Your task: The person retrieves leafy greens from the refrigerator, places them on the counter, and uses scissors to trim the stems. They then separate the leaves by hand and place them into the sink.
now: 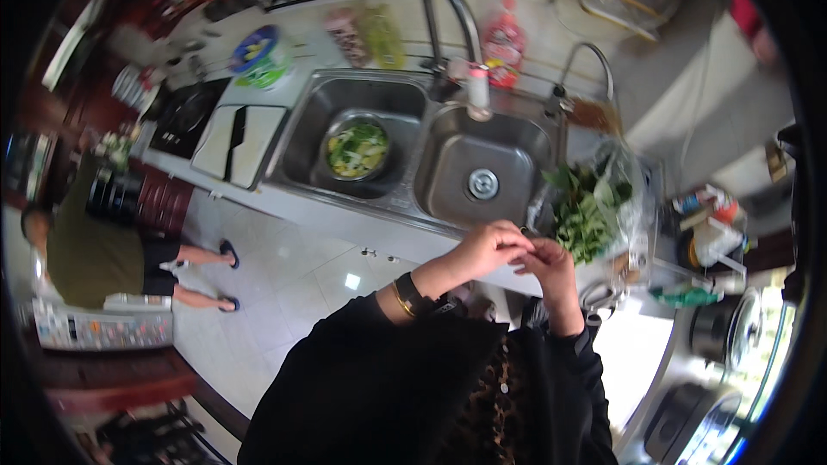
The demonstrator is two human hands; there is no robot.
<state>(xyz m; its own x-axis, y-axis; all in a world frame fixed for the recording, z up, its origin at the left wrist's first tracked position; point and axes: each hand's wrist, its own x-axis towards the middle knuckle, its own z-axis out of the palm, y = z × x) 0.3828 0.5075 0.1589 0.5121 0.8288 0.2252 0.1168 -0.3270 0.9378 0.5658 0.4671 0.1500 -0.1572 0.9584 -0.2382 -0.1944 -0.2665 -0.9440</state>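
My left hand (489, 251) and my right hand (549, 269) meet fingertip to fingertip over the front edge of the right sink basin (441, 174). Both are closed in a pinch. Whatever lies between the fingers, if anything, is too small to make out. Just right of them, leafy green vegetables (587, 213) spill from a clear plastic bag (636, 211) on the counter. In the left basin (303, 133) stands a round bowl (385, 168) holding cut green and yellowish vegetables (357, 151) in water.
Between the basins rises a faucet (465, 13), with a pink soap bottle (505, 43) behind. A white cutting board (258, 148) bears a dark knife-like strip (235, 145). Left of it is a black cooktop (188, 120). Another person (103, 232) stands at the far left.
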